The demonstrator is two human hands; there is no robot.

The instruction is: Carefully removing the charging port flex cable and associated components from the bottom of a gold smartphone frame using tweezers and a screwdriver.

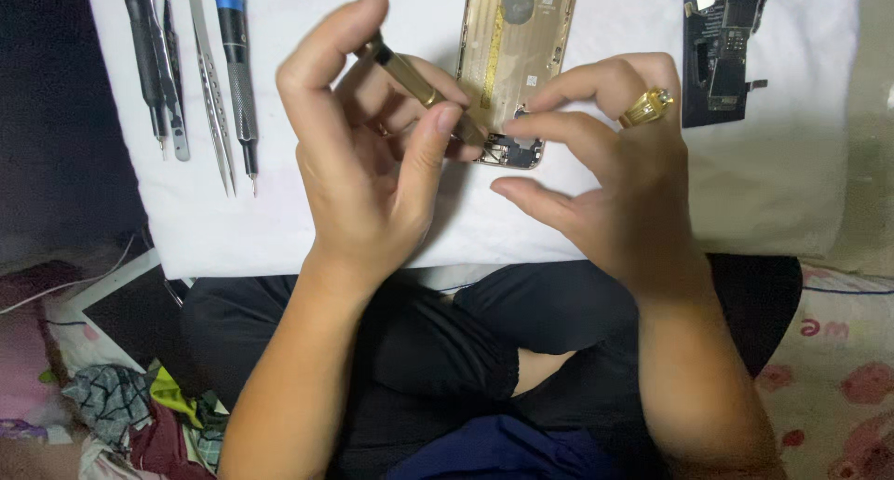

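- The open gold phone shell (pixel 514 52) lies inside-up on the white worktop (pixel 372 219), just beyond both hands. It holds a round dark part near its far end, a gold strip down its length and small dark parts crowded at its near end.
- The shell's long axis runs away from the person, tilted a little to the right at the far end; its near end sits between the two hands.
- The left hand (pixel 358 177) has its grip narrow around a gold-handled screwdriver (pixel 419 84), pinched between thumb and fingers.
- The screwdriver slants from upper left, by the index finger, down to the right; its tip meets the near end of the shell.
- The right hand (pixel 605 182), with a gold ring (pixel 647 108) on one finger, rests its fingertips on the shell's near right corner; it steadies the shell rather than closing round it, thumb held apart.
- Left of the left grip, well apart, lie dark tweezers (pixel 149 56), silver tweezers (pixel 210 84) and a blue-capped screwdriver (pixel 238 70), all pointing toward the person.
- Right of the right grip, beyond it, a dark circuit board (pixel 722 47) lies lengthwise like the shell, with small pale rectangular patches on it.
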